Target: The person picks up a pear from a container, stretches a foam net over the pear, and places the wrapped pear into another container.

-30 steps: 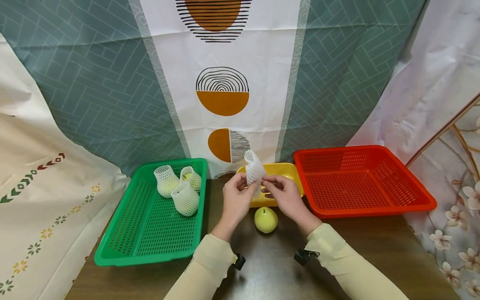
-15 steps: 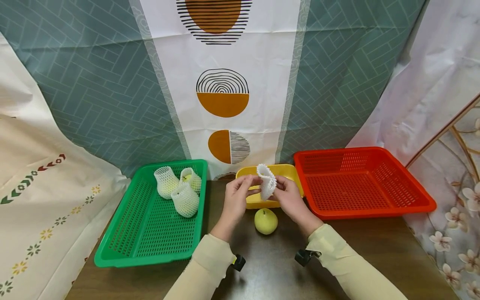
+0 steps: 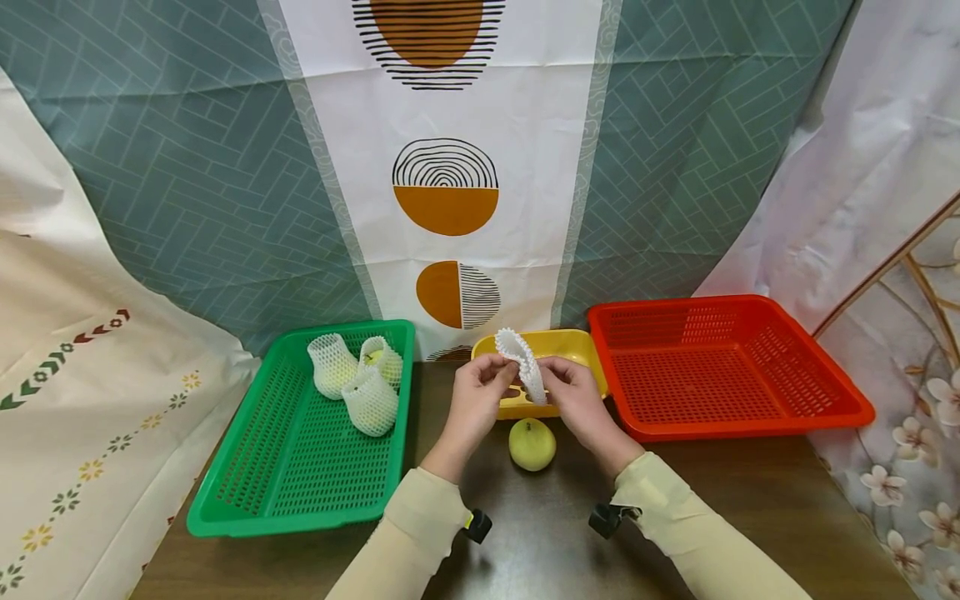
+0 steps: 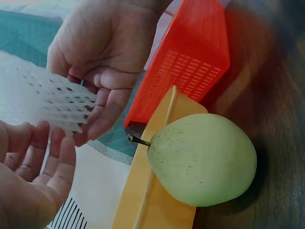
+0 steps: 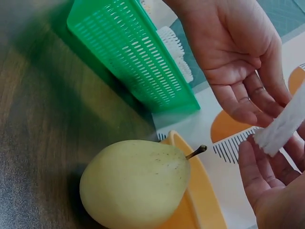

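Over the yellow basket (image 3: 570, 343), my left hand (image 3: 474, 398) pinches one side of a white foam net sleeve (image 3: 522, 360). My right hand (image 3: 581, 400) grips its other side. The sleeve stands upright between them, its scalloped mouth partly spread at the top. In the left wrist view the mesh (image 4: 52, 98) stretches between both hands' fingertips. Below the hands, a bare yellow-green pear (image 3: 532, 445) stands on the table, stem up, right in front of the yellow basket.
A green basket (image 3: 300, 517) on the left holds three pears (image 3: 372, 402) in net sleeves. To the right a red basket (image 3: 738, 425) sits against the yellow one. Patterned cloth (image 3: 450, 100) hangs behind the dark wooden table (image 3: 540, 533).
The sleeve, flattened and raised higher a second ago, now sits lower with its mouth spread. Over the last half second it has tilted leftward at the top. The pear has stayed put.
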Motion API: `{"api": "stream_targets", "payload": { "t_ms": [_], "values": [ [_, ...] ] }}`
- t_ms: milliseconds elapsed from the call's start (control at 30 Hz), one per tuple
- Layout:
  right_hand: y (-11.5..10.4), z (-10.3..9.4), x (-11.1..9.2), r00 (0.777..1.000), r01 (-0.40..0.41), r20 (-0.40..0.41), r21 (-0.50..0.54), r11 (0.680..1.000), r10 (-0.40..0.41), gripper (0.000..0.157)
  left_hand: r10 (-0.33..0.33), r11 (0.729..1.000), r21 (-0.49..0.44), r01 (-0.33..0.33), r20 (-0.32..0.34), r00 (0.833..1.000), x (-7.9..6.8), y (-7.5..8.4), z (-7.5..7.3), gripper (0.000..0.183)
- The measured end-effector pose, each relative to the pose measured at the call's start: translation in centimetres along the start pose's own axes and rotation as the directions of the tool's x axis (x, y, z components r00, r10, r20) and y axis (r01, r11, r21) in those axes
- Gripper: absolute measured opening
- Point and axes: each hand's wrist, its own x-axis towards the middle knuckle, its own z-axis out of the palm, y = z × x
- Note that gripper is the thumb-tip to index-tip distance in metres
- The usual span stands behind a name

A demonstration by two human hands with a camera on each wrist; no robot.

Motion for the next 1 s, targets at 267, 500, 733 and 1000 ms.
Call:
{"api": "stream_targets", "payload": {
  "t_ms": [267, 500, 733, 1000],
  "values": [
    [0.4, -0.1, -0.1, 0.999, 0.055, 0.003, -0.008, 0.998, -0.055, 0.033, -0.095, 0.995, 0.015, 0.094, 0.03, 0.995, -0.7, 1.6, -0.4, 0.029],
    [0.2, -0.3, -0.1, 0.999, -0.02, 0.039, 0.065, 0.998, 0.017, 0.042, -0.076, 0.994, 0.081, 0.068, 0.105, 0.992, -1.5, 3.2, -0.4, 0.03],
    [0.0, -0.2, -0.3, 0.992, -0.086, 0.099, 0.02, 0.996, 0.083, 0.045, -0.101, 0.995, 0.004, 0.101, 0.116, 0.988, -1.5, 2.8, -0.9, 0.035],
    [0.0, -0.5, -0.8, 0.997, -0.047, 0.067, -0.013, 0.999, 0.048, 0.047, -0.086, 0.994, -0.057, 0.093, 0.104, 0.991, -0.8, 0.6, -1.0, 0.034]
  ]
}}
